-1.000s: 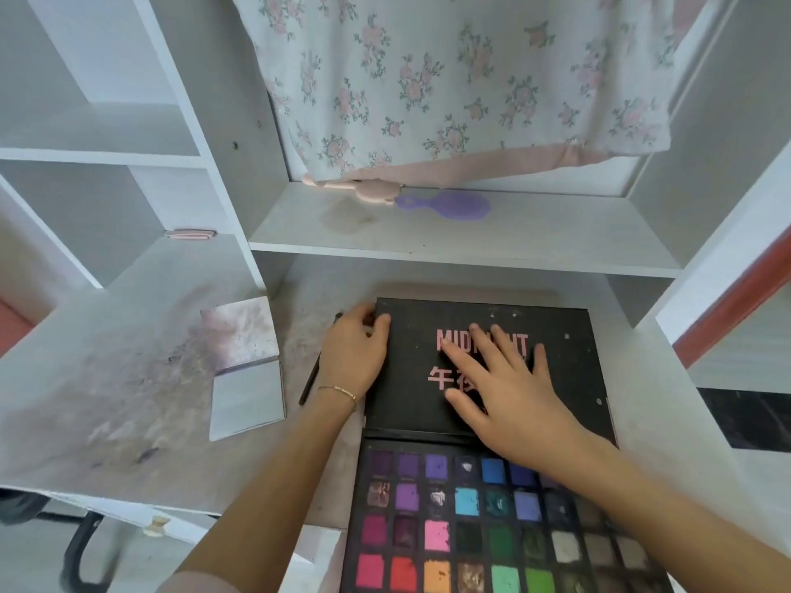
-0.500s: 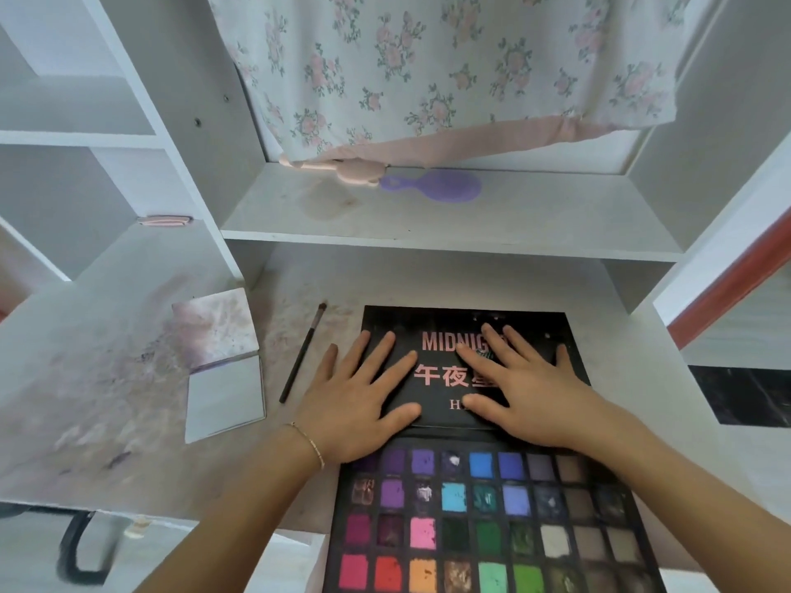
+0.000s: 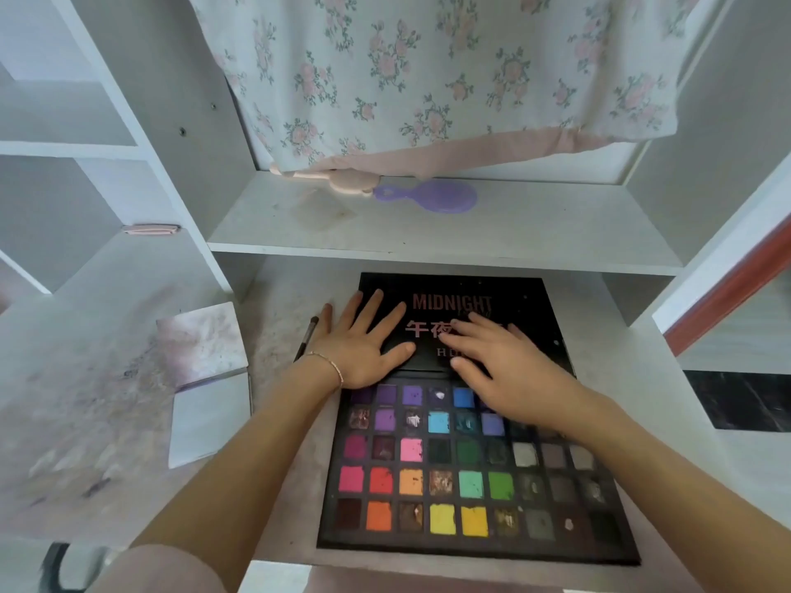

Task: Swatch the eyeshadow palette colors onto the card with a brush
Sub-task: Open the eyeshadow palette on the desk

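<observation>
A large black eyeshadow palette (image 3: 471,464) lies open on the desk, its many coloured pans facing me and its black lid (image 3: 526,301) folded flat behind, printed "MIDNIGHT". My left hand (image 3: 364,342) lies flat with spread fingers on the lid's left part. My right hand (image 3: 505,365) lies flat on the lid's middle, reaching over the top pans. A thin dark brush (image 3: 307,336) lies on the desk just left of my left hand, partly hidden by it. A stained card booklet (image 3: 205,378) lies open further left.
A white shelf (image 3: 428,233) runs close above the lid and carries a purple hairbrush (image 3: 432,196) and a pink object. A floral cloth (image 3: 428,70) hangs behind. A cubby wall (image 3: 171,164) stands at left. The smudged desk surface (image 3: 77,400) stretches left.
My left hand moved from gripping the lid's left edge to lying flat on the lid. Both hands have pressed the lid down flat, and the view has shifted.
</observation>
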### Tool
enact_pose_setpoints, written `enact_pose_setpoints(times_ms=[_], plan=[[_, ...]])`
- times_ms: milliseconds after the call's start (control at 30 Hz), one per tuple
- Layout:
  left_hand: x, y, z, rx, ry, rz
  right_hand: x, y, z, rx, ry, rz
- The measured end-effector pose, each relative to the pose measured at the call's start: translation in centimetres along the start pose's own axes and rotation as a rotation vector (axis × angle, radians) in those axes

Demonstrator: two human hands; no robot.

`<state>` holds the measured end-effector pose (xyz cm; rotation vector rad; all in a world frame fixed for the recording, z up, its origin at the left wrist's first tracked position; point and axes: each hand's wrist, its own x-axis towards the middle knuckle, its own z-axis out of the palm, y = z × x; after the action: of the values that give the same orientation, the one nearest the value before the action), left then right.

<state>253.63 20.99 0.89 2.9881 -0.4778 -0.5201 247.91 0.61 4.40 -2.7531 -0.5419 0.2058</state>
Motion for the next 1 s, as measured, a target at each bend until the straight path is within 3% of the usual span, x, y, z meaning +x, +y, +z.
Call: enact_pose_setpoints(times_ms=[333,533,633,767,900,1000], plan=[[0.8,0.1,-0.7,-0.056,0.010,-0.004,-3.8,-2.3,2.2,-0.176,-0.233,0.130],[-4.1,1.3,-0.9,-0.420,0.165,0.062,-3.9,-0.9,1.9,-0.202,-0.270,0.035],[-8.8,1.3,0.4,-0.522,0.190,0.085,-3.7,-0.5,1.6,-0.125,-0.242,0.007],[-13.1,1.4,2.8,-0.420,0.215,0.097,-4.5,0.3,0.9,-0.008,-0.073,0.086],[-14.9,1.4,4.2,-0.339,0.195,0.059,-7.0,0.6,1.7,-0.019,0.159,0.331],[-15.0,1.5,4.3,-0.280,0.194,0.078,-8.7,0.5,1.9,0.051,0.231,0.531]])
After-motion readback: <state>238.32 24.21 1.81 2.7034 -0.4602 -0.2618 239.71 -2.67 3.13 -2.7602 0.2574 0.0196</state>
